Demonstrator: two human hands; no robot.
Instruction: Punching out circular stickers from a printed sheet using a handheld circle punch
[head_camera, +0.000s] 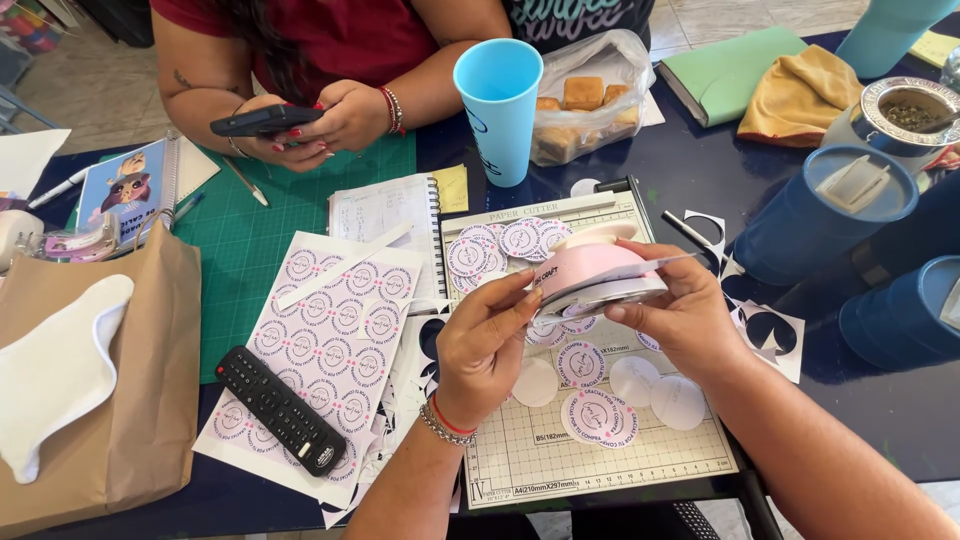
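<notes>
Centrally, at mid-frame, I clamp the pink circle punch (598, 275) in my right hand (690, 320) above the paper cutter (600, 450); my left hand (485, 345) pinches its edge. Best to align the sticker sheet (330, 330) squarely before pressing.

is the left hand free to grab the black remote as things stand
Probably not at once: the left hand is pinching the pink punch together with the right hand. The remote lies uncovered on the sticker sheets nearby.
</notes>
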